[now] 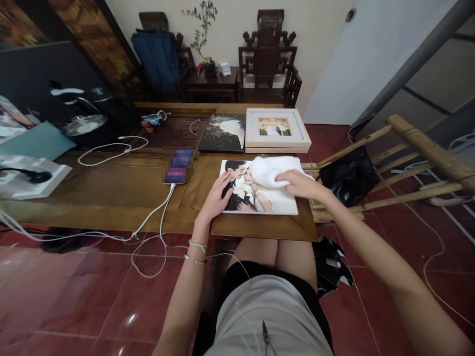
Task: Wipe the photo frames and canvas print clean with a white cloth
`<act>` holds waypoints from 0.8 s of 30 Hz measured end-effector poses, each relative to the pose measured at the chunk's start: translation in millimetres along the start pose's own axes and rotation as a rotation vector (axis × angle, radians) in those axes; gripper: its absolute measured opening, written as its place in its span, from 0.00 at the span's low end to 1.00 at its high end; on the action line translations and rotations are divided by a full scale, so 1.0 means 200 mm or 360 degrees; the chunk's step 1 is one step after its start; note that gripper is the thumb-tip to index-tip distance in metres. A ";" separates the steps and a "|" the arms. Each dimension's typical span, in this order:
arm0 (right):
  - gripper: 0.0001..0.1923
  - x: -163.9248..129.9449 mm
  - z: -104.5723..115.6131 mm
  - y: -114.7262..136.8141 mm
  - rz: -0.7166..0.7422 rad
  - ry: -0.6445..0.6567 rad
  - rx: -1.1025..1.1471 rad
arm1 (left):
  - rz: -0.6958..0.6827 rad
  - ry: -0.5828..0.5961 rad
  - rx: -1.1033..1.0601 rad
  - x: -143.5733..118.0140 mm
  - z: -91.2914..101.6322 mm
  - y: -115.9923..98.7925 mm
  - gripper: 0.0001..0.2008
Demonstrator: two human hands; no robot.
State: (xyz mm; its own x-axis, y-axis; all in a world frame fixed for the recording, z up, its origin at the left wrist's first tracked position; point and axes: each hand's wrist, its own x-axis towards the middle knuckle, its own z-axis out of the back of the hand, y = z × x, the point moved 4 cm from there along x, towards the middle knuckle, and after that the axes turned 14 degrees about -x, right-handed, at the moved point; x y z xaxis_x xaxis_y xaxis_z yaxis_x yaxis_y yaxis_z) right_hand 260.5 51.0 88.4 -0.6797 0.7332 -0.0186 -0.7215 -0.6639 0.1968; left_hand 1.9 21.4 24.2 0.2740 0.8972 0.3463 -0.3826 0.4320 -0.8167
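Note:
A photo panel [276, 201] showing a couple lies flat near the front edge of the wooden table. On its left edge rests my left hand [215, 197], fingers stretched out and thumb apart, holding nothing. My right hand [297, 184] grips a white cloth [272, 170], which is pressed on the panel's upper right part and hides that area. Just behind are a dark photo panel [224, 132] with a white dress and a pale wooden picture frame [276, 129], which appears to lie on another.
Left of the panel lies a phone [179, 165] with a white cable [163, 210] running over the table edge. A small blue-and-white teapot [155, 118], a power strip [35, 178] and a kettle [87, 118] are farther left. A bamboo rack [408, 143] with a black bag [349, 173] stands at right.

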 end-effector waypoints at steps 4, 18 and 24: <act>0.28 0.22 0.07 -0.17 -0.0112 -0.0065 -0.0026 | 0.0004 -0.0005 -0.0002 0.00 0.00 0.00 0.23; 0.26 -0.40 -0.21 0.41 0.0077 -0.0142 -0.0201 | 0.0036 -0.0050 0.0003 0.00 -0.01 0.02 0.23; 0.27 -0.49 -0.21 0.55 0.0189 0.0062 -0.0140 | 0.0038 -0.0018 0.0001 0.00 -0.01 0.01 0.23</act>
State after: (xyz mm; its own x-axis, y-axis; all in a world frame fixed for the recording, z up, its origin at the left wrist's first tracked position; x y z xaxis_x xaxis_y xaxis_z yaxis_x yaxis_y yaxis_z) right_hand 241.8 -99.1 70.5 -0.7643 0.6437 -0.0388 -0.6434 -0.7571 0.1132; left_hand 2.5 22.4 22.4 0.2547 0.9082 0.3322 -0.3895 0.4108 -0.8243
